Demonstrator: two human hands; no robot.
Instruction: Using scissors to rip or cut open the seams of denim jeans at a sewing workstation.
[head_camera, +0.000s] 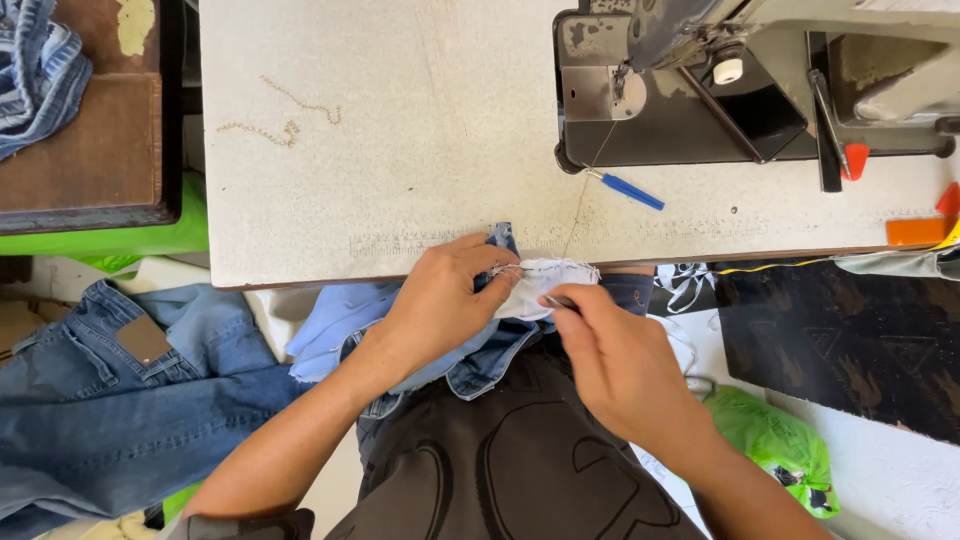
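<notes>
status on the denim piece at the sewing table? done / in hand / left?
Done: cannot tell; no finished seam shows. In hand: left hand pinches the denim piece with white lining at the table edge; right hand works it with a thin tool. Left: nothing under the sewing machine yet.

Single head-worn view, steeply downward and close over the sewing table's (400, 150) near edge.

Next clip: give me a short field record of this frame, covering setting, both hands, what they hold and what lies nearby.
setting: worn sewing table, sewing machine at its far right
left hand: pinches white pocket cloth on a denim piece at the table edge
right hand: holds a thin metal tool against the cloth
nearby: blue-handled tool on table, jeans at left, green bag at right
</notes>
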